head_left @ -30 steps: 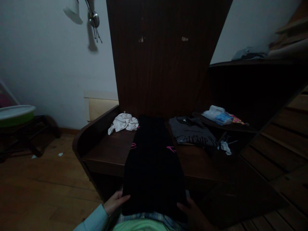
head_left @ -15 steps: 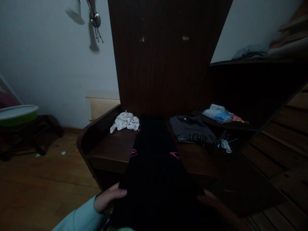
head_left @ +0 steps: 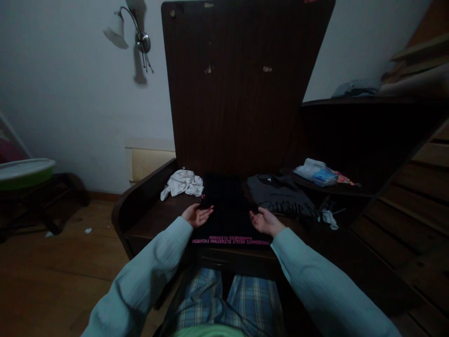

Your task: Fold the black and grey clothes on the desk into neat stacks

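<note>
A black garment [head_left: 228, 213] with pink lettering lies folded flat at the centre of the frame, on the dark wooden ledge [head_left: 154, 222]. The left hand [head_left: 197, 216] grips its left edge, palm up, fingers curled over the cloth. The right hand [head_left: 264, 221] holds the right edge in the same way. Just above and left of the garment sits a crumpled white cloth [head_left: 183, 183]; to the right lies a folded grey shirt [head_left: 280, 196]. Further right, a plastic packet [head_left: 315, 171] rests on a shelf.
</note>
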A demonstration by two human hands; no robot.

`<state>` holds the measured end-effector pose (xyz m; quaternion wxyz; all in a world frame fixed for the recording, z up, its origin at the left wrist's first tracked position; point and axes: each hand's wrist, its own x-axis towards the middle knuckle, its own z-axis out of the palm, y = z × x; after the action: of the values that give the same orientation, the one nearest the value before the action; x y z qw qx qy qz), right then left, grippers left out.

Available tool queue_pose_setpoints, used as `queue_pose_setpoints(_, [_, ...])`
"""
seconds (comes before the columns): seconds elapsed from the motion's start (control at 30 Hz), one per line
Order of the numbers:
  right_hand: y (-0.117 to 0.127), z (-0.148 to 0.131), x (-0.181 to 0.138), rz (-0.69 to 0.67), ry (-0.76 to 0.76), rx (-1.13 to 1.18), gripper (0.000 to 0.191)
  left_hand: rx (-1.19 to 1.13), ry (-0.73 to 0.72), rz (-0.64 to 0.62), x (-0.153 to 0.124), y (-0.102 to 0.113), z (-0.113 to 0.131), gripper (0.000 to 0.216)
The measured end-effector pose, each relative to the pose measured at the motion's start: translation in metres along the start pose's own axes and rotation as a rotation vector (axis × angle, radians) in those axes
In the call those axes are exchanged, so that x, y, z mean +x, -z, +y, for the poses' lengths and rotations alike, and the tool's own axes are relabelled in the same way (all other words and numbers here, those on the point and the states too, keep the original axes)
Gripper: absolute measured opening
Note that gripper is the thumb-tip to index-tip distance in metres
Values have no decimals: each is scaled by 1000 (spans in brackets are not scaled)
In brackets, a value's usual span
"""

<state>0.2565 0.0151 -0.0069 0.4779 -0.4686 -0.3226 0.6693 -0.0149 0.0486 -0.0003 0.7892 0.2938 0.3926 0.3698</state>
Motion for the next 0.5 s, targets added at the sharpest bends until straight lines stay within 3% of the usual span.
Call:
queue_pose_setpoints(0.1, [6, 7, -4, 3, 66, 36, 30, -31, -12, 9, -1, 4, -6, 41])
queue_pose_setpoints(0.23, [20, 17, -30, 71, 215, -24, 22, 128, -184, 43, -23, 8, -16, 38])
queue_pose_setpoints(0.4, [40, 40, -67, 233, 409, -442, 29, 507, -482, 315, -51, 30, -39, 41])
queue_pose_setpoints(0.5, [41, 49, -77, 275, 475, -656, 30, 651, -588, 362, -57, 40, -51, 45])
